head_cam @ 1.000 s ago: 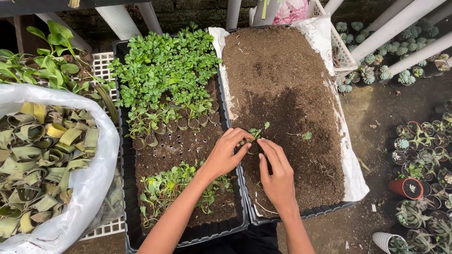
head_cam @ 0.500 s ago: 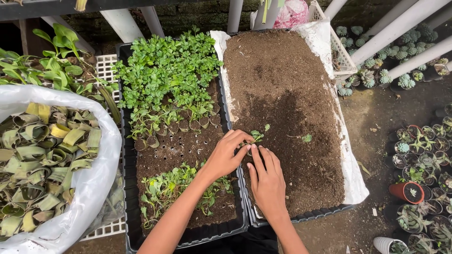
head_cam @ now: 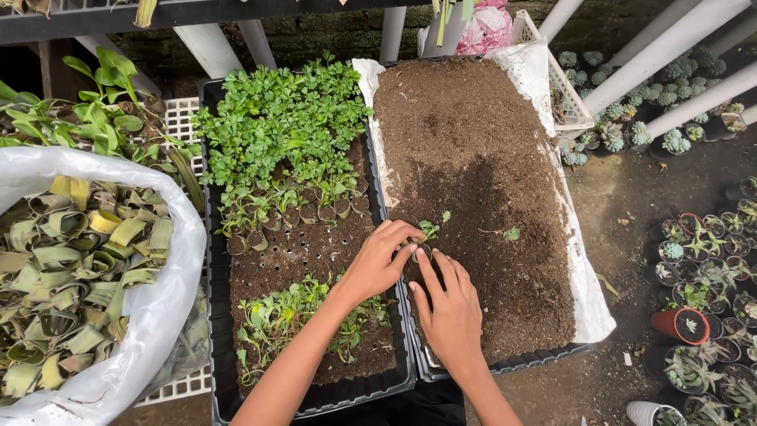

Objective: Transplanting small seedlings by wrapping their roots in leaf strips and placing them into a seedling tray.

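Where soil fills tray [head_cam: 587, 315], hands [head_cam: 378, 264] cup seedling [head_cam: 430, 230].

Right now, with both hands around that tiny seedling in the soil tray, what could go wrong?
1. The left hand and right hand crowd the small seedling; its thin stem could snap or its leaves get crushed if pressed hard.
2. Another seedling lies loose on the soil close by; a shifting hand might bury or flatten it.
3. The left forearm reaches over the black seedling tray, so it could brush the sprouts beneath.
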